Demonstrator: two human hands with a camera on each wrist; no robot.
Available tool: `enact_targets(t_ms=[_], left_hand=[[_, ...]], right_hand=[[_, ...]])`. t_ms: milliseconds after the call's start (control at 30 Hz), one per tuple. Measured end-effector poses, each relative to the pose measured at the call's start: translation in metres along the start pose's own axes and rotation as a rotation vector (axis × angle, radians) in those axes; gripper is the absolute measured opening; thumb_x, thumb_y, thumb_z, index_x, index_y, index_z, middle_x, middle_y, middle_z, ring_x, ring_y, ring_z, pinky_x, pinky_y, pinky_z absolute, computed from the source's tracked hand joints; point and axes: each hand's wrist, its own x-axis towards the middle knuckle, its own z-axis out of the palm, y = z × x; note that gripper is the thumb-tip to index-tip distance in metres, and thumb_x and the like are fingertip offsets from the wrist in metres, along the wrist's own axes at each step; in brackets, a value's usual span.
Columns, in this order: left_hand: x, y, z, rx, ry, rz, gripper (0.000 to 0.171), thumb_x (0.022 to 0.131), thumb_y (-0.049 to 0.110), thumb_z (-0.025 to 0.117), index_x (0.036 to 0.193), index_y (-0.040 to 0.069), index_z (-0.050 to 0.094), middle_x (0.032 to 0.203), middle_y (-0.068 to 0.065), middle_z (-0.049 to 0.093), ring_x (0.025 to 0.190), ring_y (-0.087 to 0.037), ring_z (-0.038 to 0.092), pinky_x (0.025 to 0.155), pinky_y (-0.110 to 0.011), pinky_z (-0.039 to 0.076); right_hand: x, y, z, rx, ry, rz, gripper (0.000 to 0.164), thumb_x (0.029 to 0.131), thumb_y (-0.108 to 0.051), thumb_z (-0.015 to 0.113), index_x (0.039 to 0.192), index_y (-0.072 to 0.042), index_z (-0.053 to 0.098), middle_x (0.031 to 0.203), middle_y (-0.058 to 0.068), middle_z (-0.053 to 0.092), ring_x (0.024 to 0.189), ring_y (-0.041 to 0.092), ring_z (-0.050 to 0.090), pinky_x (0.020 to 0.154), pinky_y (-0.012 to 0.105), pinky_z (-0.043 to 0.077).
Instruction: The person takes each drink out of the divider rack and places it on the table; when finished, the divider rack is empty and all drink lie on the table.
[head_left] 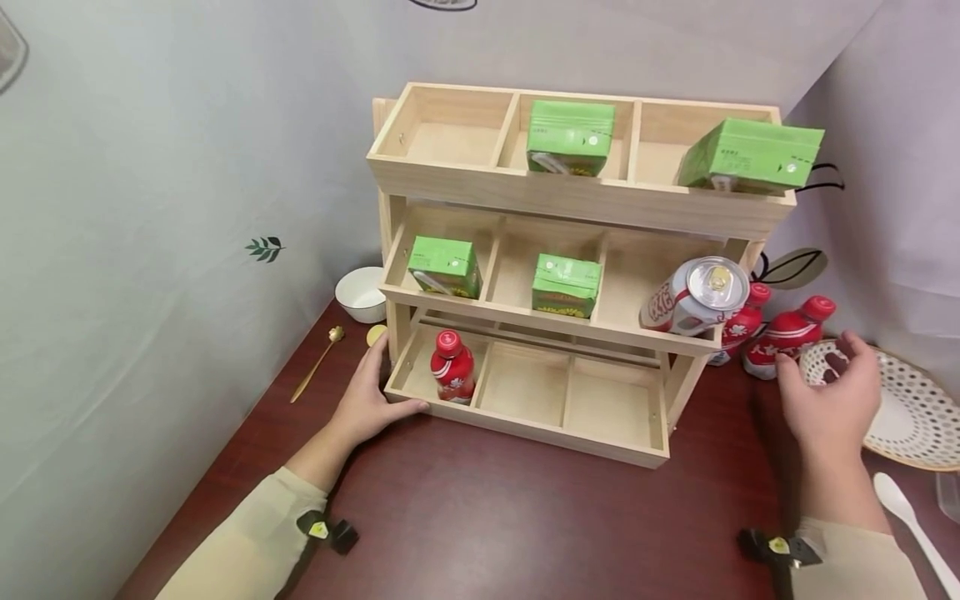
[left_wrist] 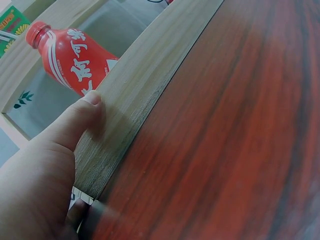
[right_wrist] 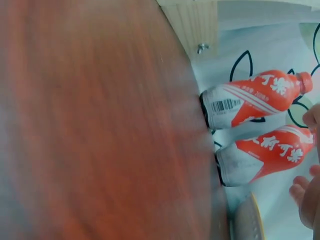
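A three-tier wooden shelf rack point(head_left: 577, 198) stands on the table. My left hand point(head_left: 369, 392) grips its lowest tray at the left front corner, thumb along the front board point(left_wrist: 135, 85) and fingers round the end. In that tray's left compartment stands a red-capped drink bottle point(head_left: 453, 367), close to the thumb. My right hand point(head_left: 831, 398) is off to the right of the rack, holding nothing, thumb and fingers spread apart with a loose bend. Just beyond it are two similar red bottles, a nearer bottle point(head_left: 789, 335) and a farther bottle point(head_left: 742, 321), both upright on the table.
Green drink cartons point(head_left: 570, 137) sit on the upper two tiers. A silver can point(head_left: 693, 296) leans in the middle tier's right compartment. A dotted woven basket point(head_left: 918, 400) and white spoon point(head_left: 911, 521) lie right; a white bowl point(head_left: 362, 293) and gold spoon point(head_left: 318, 363) are left.
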Motion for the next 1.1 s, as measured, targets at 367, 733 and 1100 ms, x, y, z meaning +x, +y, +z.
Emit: enact_targets(t_ms=[367, 733, 1100], left_hand=[[0.0, 0.001, 0.0, -0.017, -0.004, 0.003, 0.123, 0.055, 0.043, 0.094, 0.153, 0.033, 0.02, 0.142, -0.003, 0.039, 0.124, -0.019, 0.046, 0.097, -0.045, 0.042], [-0.001, 0.001, 0.002, -0.02, -0.005, 0.008, 0.122, 0.056, 0.042, 0.094, 0.153, 0.034, 0.02, 0.142, -0.003, 0.038, 0.125, -0.019, 0.045, 0.099, -0.044, 0.041], [0.0, 0.002, 0.002, -0.046, 0.002, 0.013, 0.122, 0.056, 0.04, 0.094, 0.153, 0.032, 0.021, 0.142, -0.002, 0.039, 0.124, -0.019, 0.047, 0.097, -0.043, 0.043]], right_hand=[[-0.03, 0.001, 0.013, 0.119, 0.126, -0.247, 0.051, 0.08, -0.011, 0.071, 0.128, -0.022, 0.058, 0.117, -0.011, 0.054, 0.107, 0.011, 0.055, 0.092, 0.02, 0.044], [-0.078, -0.04, 0.021, 0.297, 0.173, -0.395, 0.033, 0.082, -0.005, 0.066, 0.112, 0.007, 0.062, 0.11, 0.013, 0.061, 0.104, 0.012, 0.058, 0.092, 0.021, 0.043], [-0.111, -0.059, 0.033, 0.446, 0.19, -0.7, 0.037, 0.076, -0.015, 0.071, 0.097, 0.014, 0.063, 0.102, 0.027, 0.062, 0.103, 0.029, 0.057, 0.096, 0.031, 0.04]])
